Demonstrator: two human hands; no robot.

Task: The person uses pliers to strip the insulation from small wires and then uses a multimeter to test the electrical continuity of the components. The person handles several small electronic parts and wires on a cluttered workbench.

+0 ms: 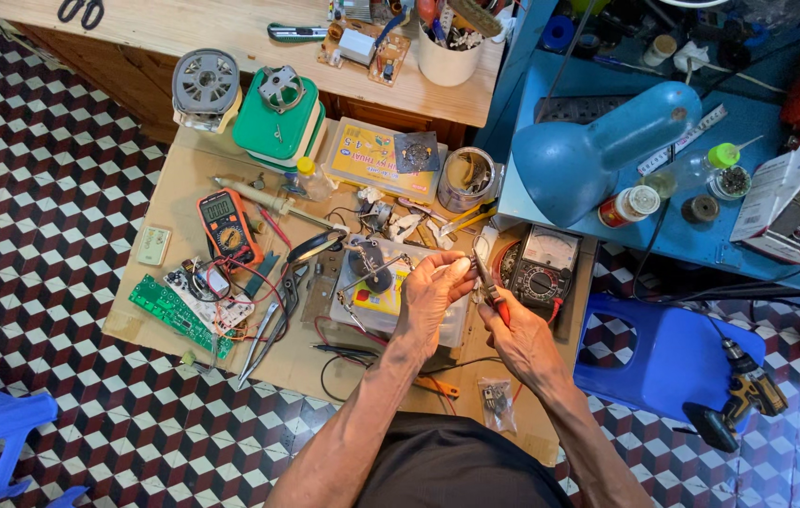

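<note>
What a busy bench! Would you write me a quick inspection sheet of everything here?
Surface: cardboard sheet laid on a low wooden bench, over a chequered floor.
Job's things: left hand pinches a small part, too small to identify; right hand holds red-handled pliers to it.
Clutter: orange multimeter, green circuit board, analog meter, tin can, tweezers.
Grippers: both hands closed on what they hold.
Cables: red and black leads looped over the cardboard.
Surroundings: blue lamp, blue stool, cordless drill.
</note>
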